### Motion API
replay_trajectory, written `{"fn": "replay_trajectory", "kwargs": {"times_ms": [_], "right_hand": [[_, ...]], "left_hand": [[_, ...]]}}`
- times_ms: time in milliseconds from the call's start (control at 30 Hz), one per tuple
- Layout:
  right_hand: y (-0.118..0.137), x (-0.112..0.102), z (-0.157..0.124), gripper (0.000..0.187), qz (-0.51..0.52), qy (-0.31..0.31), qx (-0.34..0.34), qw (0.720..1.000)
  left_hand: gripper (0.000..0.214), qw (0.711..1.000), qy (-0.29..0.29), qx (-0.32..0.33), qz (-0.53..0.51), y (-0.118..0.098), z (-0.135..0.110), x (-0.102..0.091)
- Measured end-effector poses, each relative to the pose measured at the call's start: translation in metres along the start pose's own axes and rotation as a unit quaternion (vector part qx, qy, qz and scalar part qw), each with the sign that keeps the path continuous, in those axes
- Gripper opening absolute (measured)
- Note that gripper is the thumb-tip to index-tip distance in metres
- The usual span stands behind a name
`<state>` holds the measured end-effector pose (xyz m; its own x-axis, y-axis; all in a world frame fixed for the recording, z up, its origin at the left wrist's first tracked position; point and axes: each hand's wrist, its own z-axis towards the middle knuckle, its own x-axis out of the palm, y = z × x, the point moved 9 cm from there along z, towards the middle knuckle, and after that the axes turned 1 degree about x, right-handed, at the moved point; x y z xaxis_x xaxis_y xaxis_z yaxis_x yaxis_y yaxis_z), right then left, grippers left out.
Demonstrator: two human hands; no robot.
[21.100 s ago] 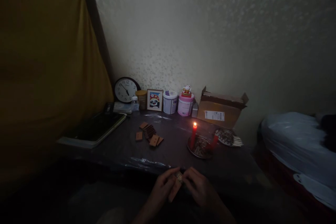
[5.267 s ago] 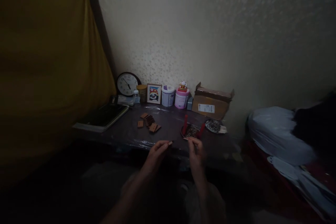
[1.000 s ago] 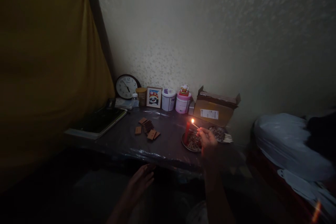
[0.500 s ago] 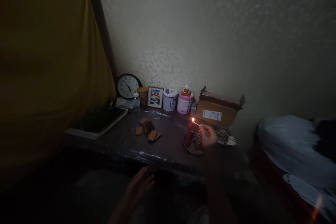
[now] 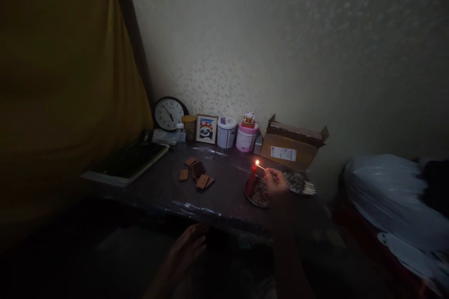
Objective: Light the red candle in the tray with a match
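My right hand (image 5: 276, 181) pinches a lit match (image 5: 261, 166) between thumb and fingers. Its flame (image 5: 257, 162) is at the top of an upright red candle (image 5: 252, 181). The candle stands in a round metal dish (image 5: 257, 204) with dark and pale speckled contents. Below the table's front edge, my left hand (image 5: 185, 245) is curled around a small dark object (image 5: 200, 229), too dim to name. Several brown square tiles with small marks (image 5: 202, 181) lie in a loose group on the table, left of the candle.
Behind stand a clock (image 5: 169, 114), a panda picture (image 5: 206, 129), two tubs (image 5: 227, 133), a lucky-cat figurine (image 5: 249, 119) and a cardboard box (image 5: 291, 147). A second dish (image 5: 296, 182) with white sticks sits right of my hand. A dark tablet-like slab (image 5: 129, 166) lies left, near a yellow curtain (image 5: 70, 79).
My right hand has brought the match slightly down and left, so its flame now meets the candle's top. My left hand stays nearly in place.
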<state>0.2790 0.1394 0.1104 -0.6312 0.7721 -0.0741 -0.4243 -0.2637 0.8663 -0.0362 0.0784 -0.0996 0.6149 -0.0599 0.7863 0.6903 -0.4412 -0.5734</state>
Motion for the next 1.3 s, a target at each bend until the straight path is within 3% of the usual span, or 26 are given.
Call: {"fn": "replay_trajectory", "kwargs": {"times_ms": [200,333,633,833,1300], "right_hand": [[-0.002,0.001,0.0,0.032,-0.009,-0.002,-0.005,1.0],[-0.002,0.002,0.0,0.031,-0.002,-0.002,-0.004,1.0],[-0.005,0.003,0.001,0.03,0.005,0.001,0.007,1.0],[-0.009,0.004,0.002,0.032,0.009,0.004,0.018,1.0],[-0.008,0.003,0.001,0.032,0.025,0.005,0.034,0.999]], "left_hand": [[0.029,0.999,0.013,0.029,-0.028,-0.006,-0.008,0.009],[0.025,1.0,-0.015,-0.006,-0.013,-0.006,-0.008,0.013],[0.025,1.0,-0.011,-0.021,-0.017,0.0,-0.001,0.003],[0.023,0.999,-0.011,-0.029,-0.01,-0.002,-0.002,0.011],[0.022,0.999,-0.032,-0.03,-0.005,-0.002,-0.002,0.008]]}}
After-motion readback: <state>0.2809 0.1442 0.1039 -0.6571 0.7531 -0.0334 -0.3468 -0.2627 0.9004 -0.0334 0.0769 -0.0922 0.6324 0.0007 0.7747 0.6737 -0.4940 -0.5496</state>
